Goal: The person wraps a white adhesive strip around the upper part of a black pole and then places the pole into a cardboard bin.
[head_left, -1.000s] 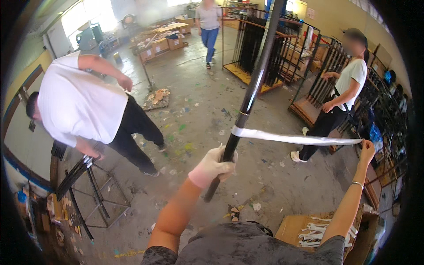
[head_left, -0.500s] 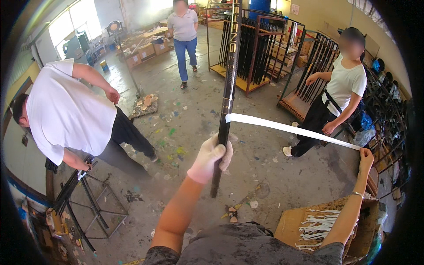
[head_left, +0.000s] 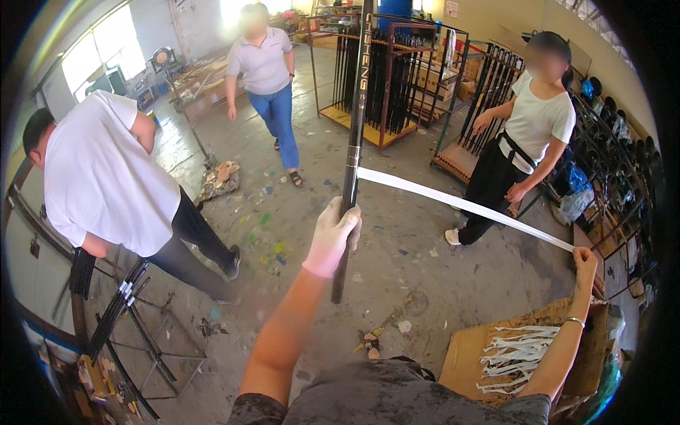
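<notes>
In the middle, my left hand (head_left: 333, 237), in a white glove, is closed round a slim black rod (head_left: 350, 173) near its lower end. The rod stands almost upright, leaning slightly; its top runs out of view. Just above my glove a narrow white strip (head_left: 460, 205) meets the rod's side. It stretches taut down to the right, where its far end is pinched between the fingers of my bare right hand (head_left: 584, 263). A thin bracelet (head_left: 575, 321) circles my right wrist.
Several cut white strips (head_left: 517, 358) lie on a cardboard box (head_left: 460, 361) under my right forearm. One person (head_left: 110, 177) bends over a rod stand (head_left: 159, 340) at left; another (head_left: 263, 78) walks ahead; a third (head_left: 531, 120) stands right, by racks of black rods (head_left: 379, 85).
The rod and my left hand have shifted slightly left; my right hand is a little lower, the strip still taut. The person ahead has come closer. At left, the bending person's hand has left the stand.
</notes>
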{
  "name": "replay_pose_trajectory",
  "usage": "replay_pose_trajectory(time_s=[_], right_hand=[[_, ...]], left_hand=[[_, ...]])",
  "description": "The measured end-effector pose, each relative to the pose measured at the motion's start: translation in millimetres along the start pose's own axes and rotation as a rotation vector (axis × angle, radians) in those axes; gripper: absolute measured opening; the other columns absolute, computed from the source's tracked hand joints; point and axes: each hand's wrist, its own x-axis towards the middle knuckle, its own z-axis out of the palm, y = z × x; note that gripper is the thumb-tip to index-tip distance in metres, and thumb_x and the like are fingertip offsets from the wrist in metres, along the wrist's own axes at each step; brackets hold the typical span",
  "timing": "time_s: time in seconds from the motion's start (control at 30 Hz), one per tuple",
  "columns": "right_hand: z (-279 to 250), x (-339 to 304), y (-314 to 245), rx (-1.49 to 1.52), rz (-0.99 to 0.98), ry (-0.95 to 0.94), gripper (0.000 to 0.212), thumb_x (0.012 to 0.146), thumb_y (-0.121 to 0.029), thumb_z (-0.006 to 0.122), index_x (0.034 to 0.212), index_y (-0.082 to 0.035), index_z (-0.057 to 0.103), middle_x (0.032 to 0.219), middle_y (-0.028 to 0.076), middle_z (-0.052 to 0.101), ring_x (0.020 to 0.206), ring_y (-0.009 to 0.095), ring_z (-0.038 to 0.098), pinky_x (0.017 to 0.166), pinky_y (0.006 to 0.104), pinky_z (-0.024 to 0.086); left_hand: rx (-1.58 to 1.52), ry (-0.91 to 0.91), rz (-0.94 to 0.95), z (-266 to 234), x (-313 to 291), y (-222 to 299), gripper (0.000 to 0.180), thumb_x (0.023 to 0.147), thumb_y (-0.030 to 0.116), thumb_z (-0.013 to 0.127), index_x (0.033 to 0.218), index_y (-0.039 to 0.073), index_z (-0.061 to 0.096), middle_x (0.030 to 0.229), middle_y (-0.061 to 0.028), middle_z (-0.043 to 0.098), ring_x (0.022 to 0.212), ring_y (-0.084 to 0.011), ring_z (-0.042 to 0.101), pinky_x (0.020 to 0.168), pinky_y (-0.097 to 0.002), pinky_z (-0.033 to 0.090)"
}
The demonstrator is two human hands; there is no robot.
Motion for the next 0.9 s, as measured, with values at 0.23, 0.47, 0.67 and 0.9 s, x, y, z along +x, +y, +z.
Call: replay_pose_trajectory(time_s=[0.23,0.47,0.67,0.9], right_hand=[[-34.2,-23.7,28.5,0.016,0.078,-0.028,0.017,0.087,-0.015,0.068,0.081,0.0,0.063,0.073,-0.003,0.056,0.068,0.007,0.048,0.063,0.0234,0.038],[0.7,-106.4,65.3,-0.825,-0.063,-0.217,0.012,0.068,-0.006,0.068,0.072,0.002,0.06,0.076,0.019,0.056,0.075,0.038,0.058,0.066,0.0435,0.047],[54.8,-162.5,11.3,-0.597,-0.262,-0.402,0.011,0.071,-0.003,0.068,0.076,0.001,0.059,0.089,0.017,0.055,0.077,0.037,0.055,0.069,0.0422,0.046],[52.5,-161.8,-16.7,-0.395,-0.163,-0.166,0.009,0.071,-0.002,0.067,0.075,0.002,0.061,0.089,0.014,0.055,0.085,0.033,0.056,0.076,0.04,0.047]], left_hand=[[-0.096,-0.019,-0.055,11.8,18.1,-14.1,0.009,0.097,0.015,0.051,0.094,0.007,0.047,0.067,-0.0014,0.05,0.046,-0.0089,0.046,0.042,-0.0245,0.038],[-0.218,-0.013,-0.227,30.4,1.7,-54.5,0.01,0.098,0.017,0.05,0.096,0.008,0.047,0.068,-0.0019,0.049,0.046,-0.0108,0.046,0.043,-0.0256,0.038],[-0.43,-0.012,-0.603,71.5,-28.3,-113.8,0.02,0.097,0.029,0.055,0.093,0.012,0.048,0.072,-0.0001,0.047,0.054,-0.0104,0.044,0.047,-0.0245,0.037],[-0.687,0.077,-0.921,99.7,-13.4,-167.3,0.029,0.098,0.035,0.052,0.085,0.009,0.051,0.068,-0.001,0.052,0.053,-0.0141,0.048,0.048,-0.028,0.042]])
